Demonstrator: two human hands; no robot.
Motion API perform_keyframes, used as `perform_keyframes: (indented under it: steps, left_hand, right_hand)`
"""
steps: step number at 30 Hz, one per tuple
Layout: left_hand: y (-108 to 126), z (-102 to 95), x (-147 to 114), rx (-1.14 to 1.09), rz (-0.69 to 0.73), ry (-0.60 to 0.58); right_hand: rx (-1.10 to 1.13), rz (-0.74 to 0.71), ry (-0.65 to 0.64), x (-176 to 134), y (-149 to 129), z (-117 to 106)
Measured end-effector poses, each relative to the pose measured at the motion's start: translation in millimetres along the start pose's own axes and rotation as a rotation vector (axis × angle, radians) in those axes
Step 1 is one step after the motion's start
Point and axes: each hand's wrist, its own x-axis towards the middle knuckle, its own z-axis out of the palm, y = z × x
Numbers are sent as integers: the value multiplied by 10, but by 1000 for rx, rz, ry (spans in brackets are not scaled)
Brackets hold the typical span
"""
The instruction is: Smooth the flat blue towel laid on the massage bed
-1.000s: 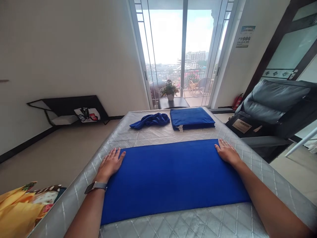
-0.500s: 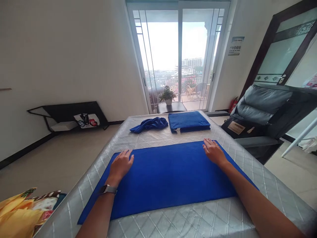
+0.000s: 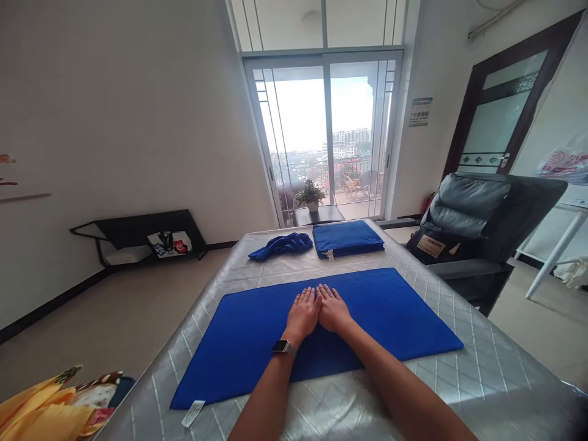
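The blue cloth lies spread flat across the mattress, its long edges running left to right. The left hand and the right hand are set side by side, palms down, near the middle of the cloth. Both are flat and unclenched, with fingers extended toward the far edge. The thumb sides appear to touch; the exact contact is hard to see. A watch encircles the left wrist. A white tag projects from the near left corner. Beyond the far edge, a crumpled cloth lies left of a folded stack.
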Motion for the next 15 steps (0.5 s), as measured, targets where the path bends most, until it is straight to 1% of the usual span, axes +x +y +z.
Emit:
perform_keyframes:
  steps: [1,3,5,7,9,12,14,15]
  left_hand:
    - [-37,55,-21,10,0,-20]
    - [-151,92,-84,29,-7,-55]
    - [-323,50,-169,56,-48,-77]
    - [-572,-35,-291,86,-117,-90]
    - [-911,-135,-469,116,-203,-101]
    - [-1532,-268,-839,156,-320,-126]
    - [-1921,-325,-1094,178,-397,-81]
    - [-2079,-341,-1200,177,-446,-54]
  right_hand:
    - [6,24,-4,1,13,37]
    - [16,69,-12,-10,74,59]
    - [14,102,-28,-41,195,22]
    - [-6,161,-48,-104,412,-53]
    - [-45,249,-54,-213,753,-147]
    - [-108,415,-44,-457,1438,-291]
    - [-138,532,-21,-631,1887,-363]
    - [-143,577,-8,-706,2072,-388]
